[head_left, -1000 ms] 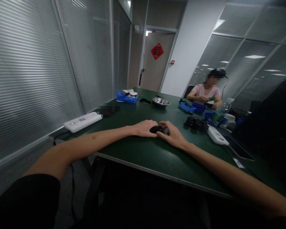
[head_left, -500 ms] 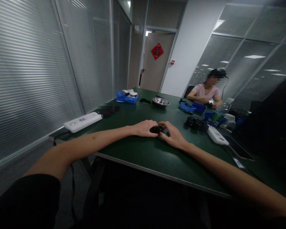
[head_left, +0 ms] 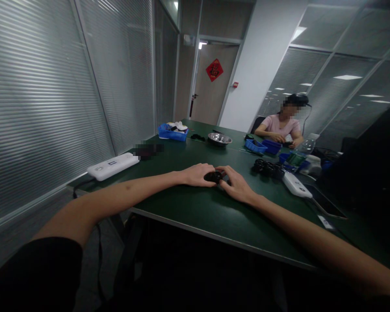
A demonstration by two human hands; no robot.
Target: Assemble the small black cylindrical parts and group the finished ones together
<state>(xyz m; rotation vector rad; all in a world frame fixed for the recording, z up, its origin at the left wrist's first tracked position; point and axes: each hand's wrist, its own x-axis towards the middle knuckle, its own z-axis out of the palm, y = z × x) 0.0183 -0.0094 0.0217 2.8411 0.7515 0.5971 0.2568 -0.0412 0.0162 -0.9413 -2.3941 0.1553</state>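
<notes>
A small black, glossy rounded object (head_left: 213, 177) is between my two hands, just above or on the green table (head_left: 182, 203); its kind is too dark to make out. My left hand (head_left: 199, 174) is closed around its left side, fingers curled over the far edge. From the right, my right hand (head_left: 235, 184) grips the object with thumb and bent fingers, the fingertips partly hidden. A pile of similar black pieces (head_left: 267, 168) lies to the right of my right hand.
Beyond my hands stand a metal bowl (head_left: 219, 139) and a blue basket (head_left: 173, 132) holding white pieces. To the right are a blue tray (head_left: 255, 146), a plastic bottle (head_left: 300, 154), a white power bank (head_left: 296, 185) and a phone (head_left: 325, 200). Another person (head_left: 282, 125) sits across the table.
My right thumb and fingers have shifted slightly on the black object, so more of it shows. My left hand stays in place. The other person's hands moved a little.
</notes>
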